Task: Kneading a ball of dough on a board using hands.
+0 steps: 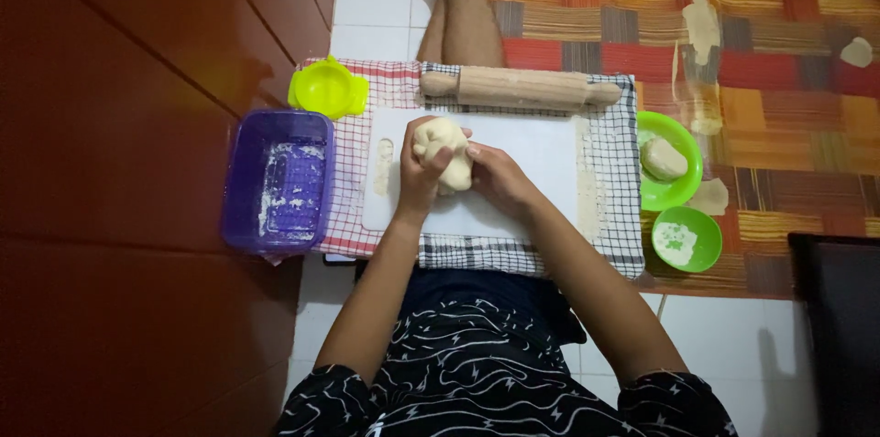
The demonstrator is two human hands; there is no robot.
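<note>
A pale lump of dough [443,139] sits on a white cutting board [532,162] laid over a checked cloth [614,189]. My left hand [420,171] wraps its fingers over the dough from the left. My right hand [495,176] presses against the dough's right side, partly under it. Both hands grip the same lump. A wooden rolling pin [520,87] lies across the far edge of the cloth, beyond the board.
A purple floured tub [275,182] stands at the left, a yellow-green cup [327,88] behind it. Two green bowls [672,162] [687,238] sit at the right, one holding dough. A bare leg [463,6] stretches ahead. Dough scraps lie on the patterned mat [779,52].
</note>
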